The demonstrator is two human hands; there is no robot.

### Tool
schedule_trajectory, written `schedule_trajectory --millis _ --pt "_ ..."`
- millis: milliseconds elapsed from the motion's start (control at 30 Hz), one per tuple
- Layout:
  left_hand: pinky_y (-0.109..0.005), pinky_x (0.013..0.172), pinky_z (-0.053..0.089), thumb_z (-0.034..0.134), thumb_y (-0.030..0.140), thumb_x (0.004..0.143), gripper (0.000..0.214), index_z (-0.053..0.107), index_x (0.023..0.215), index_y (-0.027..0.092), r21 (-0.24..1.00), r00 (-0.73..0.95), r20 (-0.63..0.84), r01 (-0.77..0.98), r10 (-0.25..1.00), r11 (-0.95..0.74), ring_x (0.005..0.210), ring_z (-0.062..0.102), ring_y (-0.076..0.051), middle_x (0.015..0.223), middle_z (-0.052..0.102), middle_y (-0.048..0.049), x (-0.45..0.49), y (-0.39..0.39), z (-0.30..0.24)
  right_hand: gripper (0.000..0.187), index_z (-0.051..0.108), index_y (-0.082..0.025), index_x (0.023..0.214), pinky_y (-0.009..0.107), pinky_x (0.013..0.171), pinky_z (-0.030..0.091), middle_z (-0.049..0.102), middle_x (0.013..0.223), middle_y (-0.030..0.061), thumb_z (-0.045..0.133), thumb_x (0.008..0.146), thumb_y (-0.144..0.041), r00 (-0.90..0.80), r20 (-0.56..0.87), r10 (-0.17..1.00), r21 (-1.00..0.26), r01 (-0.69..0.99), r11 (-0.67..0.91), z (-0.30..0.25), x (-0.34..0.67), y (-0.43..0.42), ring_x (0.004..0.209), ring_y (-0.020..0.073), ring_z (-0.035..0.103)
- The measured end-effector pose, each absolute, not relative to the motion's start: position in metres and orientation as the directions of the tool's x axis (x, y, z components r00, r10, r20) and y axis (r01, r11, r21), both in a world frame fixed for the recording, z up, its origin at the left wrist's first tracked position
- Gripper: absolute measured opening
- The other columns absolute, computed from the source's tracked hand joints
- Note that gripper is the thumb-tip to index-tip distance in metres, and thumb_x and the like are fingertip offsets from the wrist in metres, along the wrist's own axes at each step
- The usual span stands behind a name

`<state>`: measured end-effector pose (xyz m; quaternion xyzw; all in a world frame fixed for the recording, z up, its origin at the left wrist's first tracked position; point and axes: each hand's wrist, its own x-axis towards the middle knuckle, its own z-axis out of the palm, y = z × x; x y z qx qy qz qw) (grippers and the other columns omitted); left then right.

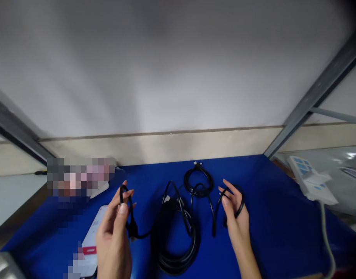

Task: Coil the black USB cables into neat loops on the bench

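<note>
My left hand pinches a black cable between thumb and fingers. The cable loops over the fingers, and a black plug hangs just below them. On the right, my right hand is closed round a loop of black cable, and some of it hangs toward the middle. Between the hands lies a thick coil of black cable on the blue tabletop. Behind it sits a smaller coil of black cable with a connector at its top. Whether both hands hold one cable I cannot tell.
A phone with a lit screen lies beside my left hand. At the right edge stands a white block with blue patches and a pale cord. Grey metal posts frame the back wall. The back left is pixelated.
</note>
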<state>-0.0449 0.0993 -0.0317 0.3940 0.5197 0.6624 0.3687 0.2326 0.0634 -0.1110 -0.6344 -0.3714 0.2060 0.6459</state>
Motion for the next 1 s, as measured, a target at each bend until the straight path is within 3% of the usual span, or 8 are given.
schedule_trajectory --millis 200,467,667,867,1000 --pt "-0.066 0.123 0.04 0.085 0.056 0.087 0.038 0.082 0.108 0.024 0.968 -0.485 0.101 -0.154 0.869 -0.198 0.147 0.056 -0.044 0.158 0.064 -0.012 -0.044 0.088 -0.023 0.068 0.061 -0.023 0.148 0.056 0.111 0.052 0.068 0.142 0.0177 0.074 0.094 -0.063 0.591 0.275 0.758 -0.953 0.272 0.134 -0.116 0.226 0.063 0.129 0.0367 0.067" --pt "-0.053 0.12 0.047 0.083 0.054 0.089 0.034 0.08 0.106 0.025 0.964 -0.456 0.156 -0.121 0.876 -0.235 0.149 0.057 -0.039 0.156 0.067 -0.0106 -0.041 0.073 -0.009 0.069 0.061 -0.021 0.146 0.058 0.107 0.053 0.07 0.133 0.0176 0.073 0.093 -0.064 0.57 0.319 0.757 -0.932 0.334 0.141 -0.118 0.228 0.063 0.123 0.0368 0.068" --pt "-0.054 0.124 0.042 0.082 0.055 0.089 0.035 0.082 0.107 0.025 0.972 -0.472 0.137 -0.104 0.871 -0.209 0.15 0.055 -0.039 0.155 0.068 -0.0108 -0.04 0.067 -0.012 0.068 0.06 -0.022 0.149 0.056 0.106 0.054 0.069 0.135 0.0176 0.068 0.097 -0.064 0.528 0.341 0.777 -0.915 0.376 0.146 -0.12 0.233 0.059 0.121 0.0363 0.069" --pt "-0.052 0.122 0.045 0.083 0.053 0.089 0.037 0.08 0.111 0.025 0.958 -0.44 0.149 -0.158 0.886 -0.24 0.144 0.061 -0.037 0.145 0.073 -0.0108 -0.034 0.072 -0.009 0.066 0.059 -0.022 0.149 0.058 0.106 0.051 0.068 0.136 0.0179 0.048 0.105 -0.069 0.474 0.395 0.787 -0.886 0.422 0.19 -0.123 0.24 0.055 0.123 0.0381 0.069" --pt "-0.047 0.123 0.043 0.083 0.053 0.091 0.039 0.077 0.117 0.025 0.962 -0.426 0.167 -0.127 0.889 -0.241 0.141 0.063 -0.033 0.134 0.077 -0.0097 -0.027 0.079 -0.014 0.078 0.06 -0.022 0.148 0.059 0.104 0.052 0.063 0.145 0.0177 0.028 0.105 -0.079 0.457 0.459 0.762 -0.862 0.437 0.257 -0.127 0.241 0.055 0.121 0.0385 0.07"
